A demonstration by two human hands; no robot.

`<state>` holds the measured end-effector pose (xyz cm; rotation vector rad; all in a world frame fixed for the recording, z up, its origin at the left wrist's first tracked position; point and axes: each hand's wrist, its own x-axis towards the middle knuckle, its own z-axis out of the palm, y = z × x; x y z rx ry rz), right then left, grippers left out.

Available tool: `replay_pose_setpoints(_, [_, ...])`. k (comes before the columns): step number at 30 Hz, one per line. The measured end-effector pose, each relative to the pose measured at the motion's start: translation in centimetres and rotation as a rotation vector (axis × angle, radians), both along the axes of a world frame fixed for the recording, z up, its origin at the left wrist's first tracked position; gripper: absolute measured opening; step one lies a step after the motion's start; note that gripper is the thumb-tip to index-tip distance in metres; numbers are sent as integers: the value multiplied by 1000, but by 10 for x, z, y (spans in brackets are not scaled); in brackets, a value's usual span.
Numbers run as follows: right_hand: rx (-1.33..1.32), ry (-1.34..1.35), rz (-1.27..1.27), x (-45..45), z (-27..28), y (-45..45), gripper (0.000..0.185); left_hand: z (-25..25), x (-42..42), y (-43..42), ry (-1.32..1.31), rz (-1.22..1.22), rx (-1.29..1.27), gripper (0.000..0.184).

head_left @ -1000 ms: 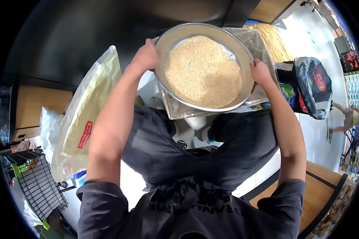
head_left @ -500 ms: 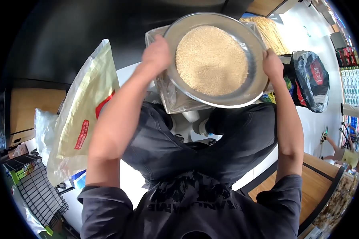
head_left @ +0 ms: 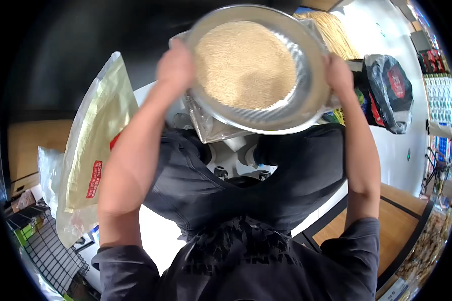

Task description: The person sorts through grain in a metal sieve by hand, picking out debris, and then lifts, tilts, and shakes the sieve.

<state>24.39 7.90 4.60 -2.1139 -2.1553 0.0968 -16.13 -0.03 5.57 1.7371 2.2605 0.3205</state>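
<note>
Over the clear plastic sheeting (head_left: 208, 128), see the metal sieve (head_left: 314, 95) borne by both hands, with pale grain (head_left: 243, 65) lying inside. Impossible to tell whether touching the sheeting or just above it. Closed round the left edge, with curled fingers: left hand (head_left: 176, 65), somewhat blurred. Closed also, on the right edge: right hand (head_left: 339, 75), with fingertips hidden from view. Note the grain gathered toward the left and far edges, and bare mesh (head_left: 301, 65) toward the right edge.

For good work, probably best to hold both edges at even height and move both hands together, with short and smooth strokes. Tip gently rightward to spread the grain over the bare mesh. Avoid hard jerks, because of possible spilling over the left edge.
</note>
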Motion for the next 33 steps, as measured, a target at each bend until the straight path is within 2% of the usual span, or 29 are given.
replay_pose_setpoints(2, [-75, -73, -151, -9, 13, -2, 44, -1, 20, -6, 2, -60, -5, 42])
replay_pose_setpoints(5, [15, 21, 8, -33, -6, -4, 44, 18, -35, -7, -82, -11, 50, 42])
replay_pose_setpoints(6, [-46, 48, 19, -34, -6, -5, 44, 24, -38, -11, -171, 17, 86, 44])
replay_pose_setpoints(7, [-103, 69, 37, -32, -2, -5, 44, 20, -30, -12, -88, -9, 137, 40])
replay_pose_setpoints(9, [-66, 10, -91, -6, 12, -9, 45, 12, 5, -9, 17, -45, 25, 35])
replay_pose_setpoints(11, [-65, -91, -180, 0, 16, -9, 44, 6, 31, -11, -4, -103, -29, 33])
replay_pose_setpoints(13, [-8, -74, -132, -11, 15, -10, 43, 5, -4, -9, -24, -48, -44, 32])
replay_pose_setpoints(15, [-97, 34, 27, -21, 4, -14, 41, 18, -27, -15, -212, -28, 87, 32])
replay_pose_setpoints(16, [-40, 76, 19, -19, 6, -18, 41, 17, -20, -15, -94, -39, 130, 33])
replay_pose_setpoints(17, [-46, 76, 17, -19, 11, -17, 41, 12, -10, -14, -95, -40, 124, 33])
replay_pose_setpoints(19, [-40, -7, -163, -22, 19, -16, 42, 10, 16, -15, 37, -34, -33, 36])
replay_pose_setpoints(21, [35, -25, -120, -34, 13, -15, 43, -1, -26, -9, 21, 7, 23, 38])
replay_pose_setpoints(23, [-68, 32, 51, -39, 1, -15, 43, 18, -44, -15, -136, 21, 99, 38])
replay_pose_setpoints(25, [-74, 57, 24, -32, 9, -15, 42, 15, -17, -14, -98, 49, 91, 39])
replay_pose_setpoints(27, [-31, 23, -93, -21, 12, -17, 43, 6, 9, -15, 66, -54, -36, 42])
replay_pose_setpoints(28, [-70, -18, -139, -25, 14, -14, 42, 4, 2, -17, 50, -80, -35, 38])
replay_pose_setpoints(29, [-71, -20, -135, -32, 9, -14, 42, 4, -16, -19, 49, -76, -37, 38])
replay_pose_setpoints(31, [-66, 20, 46, -52, -4, -15, 42, 4, -57, -18, -49, 21, 99, 35])
replay_pose_setpoints(33, [-115, 47, 15, -58, 7, -17, 42, 3, -54, -18, -17, 24, 109, 37])
